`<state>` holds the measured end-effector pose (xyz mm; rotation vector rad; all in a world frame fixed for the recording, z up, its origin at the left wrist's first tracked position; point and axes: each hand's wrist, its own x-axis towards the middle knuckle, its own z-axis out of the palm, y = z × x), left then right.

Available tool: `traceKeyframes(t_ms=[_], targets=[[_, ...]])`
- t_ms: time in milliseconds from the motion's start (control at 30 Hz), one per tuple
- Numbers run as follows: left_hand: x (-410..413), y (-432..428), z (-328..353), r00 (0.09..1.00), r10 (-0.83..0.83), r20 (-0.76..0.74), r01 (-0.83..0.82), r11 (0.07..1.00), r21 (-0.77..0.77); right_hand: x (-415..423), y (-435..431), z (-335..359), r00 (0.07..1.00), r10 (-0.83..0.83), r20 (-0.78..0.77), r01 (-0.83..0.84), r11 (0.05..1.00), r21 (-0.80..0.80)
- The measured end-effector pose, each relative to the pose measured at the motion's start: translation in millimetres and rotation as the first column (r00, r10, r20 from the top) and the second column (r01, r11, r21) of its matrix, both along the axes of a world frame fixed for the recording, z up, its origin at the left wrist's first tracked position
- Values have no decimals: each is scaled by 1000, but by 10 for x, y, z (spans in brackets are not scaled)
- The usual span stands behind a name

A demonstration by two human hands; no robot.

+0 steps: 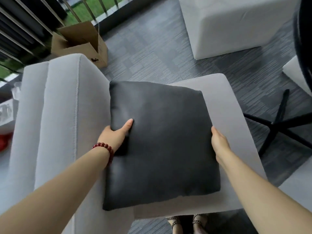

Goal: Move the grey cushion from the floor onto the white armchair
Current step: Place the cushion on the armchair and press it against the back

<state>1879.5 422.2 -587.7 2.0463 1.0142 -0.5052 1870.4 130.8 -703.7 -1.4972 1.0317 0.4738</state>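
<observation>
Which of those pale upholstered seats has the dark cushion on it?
The white armchair nearest the person: the grey cushion is over its seat, held by both hands. The white ottoman farther off holds nothing.

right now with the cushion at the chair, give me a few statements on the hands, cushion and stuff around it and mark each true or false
1. Both hands hold the grey cushion, the left hand at its left edge and the right hand at its right edge. True.
2. The cushion lies on the carpet. False: it is over the seat of the white armchair.
3. A red bead bracelet is on the right wrist. False: it is on the left wrist.
4. An open cardboard box stands on the floor beyond the armchair. True.
5. The left thumb presses on the cushion's top face. True.
</observation>
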Motion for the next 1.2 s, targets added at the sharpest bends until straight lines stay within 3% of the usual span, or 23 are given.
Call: traceKeyframes(t_ms=[167, 333, 433, 567, 633, 733, 800, 867, 933, 1000, 1033, 1100, 1200], targets=[[165, 29, 657, 907, -386, -168, 419, 864, 278, -167, 427, 72, 999, 29, -27, -25, 991, 128], [191, -19, 1038, 800, -478, -362, 598, 592, 540, -329, 814, 34, 991, 128, -43, -109, 944, 312], [106, -62, 1022, 810, -435, -392, 586, 574, 572, -322, 912, -80, 967, 251, -48, -234, 945, 229], [120, -188, 973, 742, -434, -511, 668, 533, 518, -237, 726, -120, 932, 334, -143, -332, 942, 39], [209, -217, 993, 706, -458, -541, 708, 489, 510, -153, 610, 15, 968, 225, -108, -236, 966, -106], [458, -405, 974, 613, -624, -485, 753, 276, 597, 20, 549, 328, 999, -18, 30, 24, 981, -194], [669, -697, 833, 461, -804, -376, 759, 137, 637, 123, 671, 496, 983, -160, 90, 173, 972, -161], [798, -1051, 596, 133, -931, -339, 802, -100, 589, 198, 903, 654, 962, -252, 107, 262, 961, -84], [814, -1270, 274, -234, -902, -362, 818, -384, 428, 251, 1117, 678, 961, -230, 151, 234, 972, -7], [810, -1215, -14, -460, -751, -474, 771, -603, 207, 184, 1275, 567, 997, -47, 64, 49, 998, -35], [823, -1139, -133, -501, -690, -523, 757, -642, 122, 117, 1317, 463, 997, 67, -41, -69, 997, -45], [849, -960, -255, -499, -646, -577, 771, -635, 44, -51, 1396, 282, 958, 248, -141, -251, 968, -2], [894, -868, -309, -485, -618, -619, 763, -645, 47, -196, 1483, 205, 942, 305, -143, -307, 952, 5]])
